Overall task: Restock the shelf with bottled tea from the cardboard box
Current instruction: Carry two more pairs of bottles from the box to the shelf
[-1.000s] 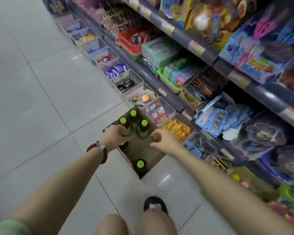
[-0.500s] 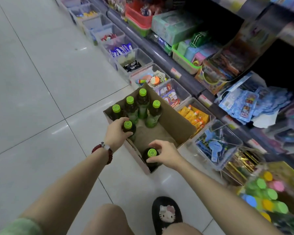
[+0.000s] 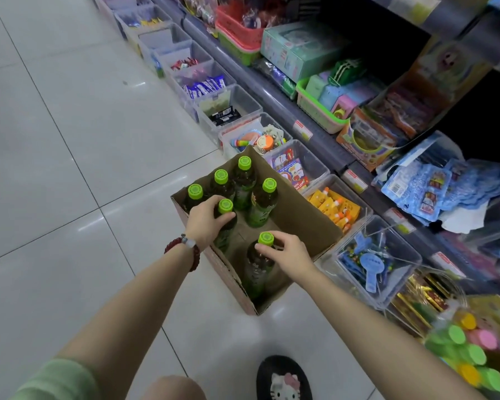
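From the head view, the open cardboard box (image 3: 298, 223) sits on the pale tiled floor (image 3: 55, 168), its far side just beside the clear bins (image 3: 300, 157) lining the shelf (image 3: 315, 122) foot; wide bare tiles lie to its left. Six green-capped tea bottles stand upright inside. The left hand (image 3: 204, 219) curls round the neck of one bottle (image 3: 225, 215) beside the far cluster. The right hand (image 3: 286, 252) pinches the cap of the near bottle (image 3: 260, 264), standing alone in the near corner.
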### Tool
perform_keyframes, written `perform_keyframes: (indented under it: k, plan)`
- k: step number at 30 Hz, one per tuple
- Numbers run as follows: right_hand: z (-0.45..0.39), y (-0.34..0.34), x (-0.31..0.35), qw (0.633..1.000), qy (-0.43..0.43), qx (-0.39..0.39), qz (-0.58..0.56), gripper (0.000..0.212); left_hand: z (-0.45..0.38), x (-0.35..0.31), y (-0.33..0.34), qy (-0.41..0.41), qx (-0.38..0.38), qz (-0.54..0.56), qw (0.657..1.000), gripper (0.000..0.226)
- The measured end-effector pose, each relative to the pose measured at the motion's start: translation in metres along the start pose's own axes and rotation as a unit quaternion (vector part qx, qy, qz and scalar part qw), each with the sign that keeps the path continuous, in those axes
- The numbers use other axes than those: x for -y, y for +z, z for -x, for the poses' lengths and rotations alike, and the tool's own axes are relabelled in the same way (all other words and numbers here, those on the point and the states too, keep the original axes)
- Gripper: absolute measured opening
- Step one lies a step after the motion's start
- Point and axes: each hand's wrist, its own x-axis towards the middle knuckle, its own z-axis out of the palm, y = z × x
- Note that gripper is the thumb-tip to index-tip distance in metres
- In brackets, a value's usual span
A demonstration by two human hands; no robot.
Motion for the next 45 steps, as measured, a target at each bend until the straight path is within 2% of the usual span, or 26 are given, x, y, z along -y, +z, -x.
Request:
perform_keyframes:
  k: [5, 8, 12, 18, 26, 31, 36, 40, 45]
  plan:
    - [-0.009, 0.006, -0.004, 0.992, 0.023, 0.019, -0.122, 0.023, -0.006, 0.001, 0.012, 0.042, 0.065, -0.003, 0.997, 0.037]
    - [-0.011, 0.004, -0.007, 0.993, 0.019, 0.003, -0.119, 0.020, -0.005, 0.001, 0.015, 0.053, 0.063, 0.012, 0.997, 0.031]
    - [-0.013, -0.011, 0.002, 0.995, 0.000, -0.005, -0.103, 0.021, -0.007, -0.002, 0.003, 0.012, 0.046, 0.068, 0.997, 0.025]
    - [-0.003, -0.054, 0.052, 0.995, -0.024, -0.019, -0.096, 0.022, 0.003, -0.059, -0.036, -0.004, 0.062, 0.099, 0.993, 0.028]
    - [0.053, -0.132, 0.182, 0.990, -0.022, -0.032, -0.139, 0.013, 0.026, -0.193, -0.128, 0.006, 0.083, 0.066, 0.994, 0.018]
    - [0.097, -0.201, 0.289, 0.991, -0.024, -0.062, -0.119, 0.018, 0.043, -0.308, -0.198, 0.054, 0.098, 0.019, 0.994, 0.025]
    - [0.134, -0.282, 0.395, 0.991, -0.039, -0.069, -0.110, 0.021, 0.052, -0.429, -0.270, 0.091, 0.103, 0.012, 0.990, 0.014]
    - [0.173, -0.347, 0.475, 0.989, -0.058, -0.096, -0.100, 0.019, 0.063, -0.522, -0.320, 0.127, 0.115, -0.005, 0.985, 0.028]
    - [0.220, -0.419, 0.555, 0.981, -0.073, -0.166, -0.074, 0.023, 0.074, -0.616, -0.370, 0.157, 0.155, 0.065, 0.973, 0.038]
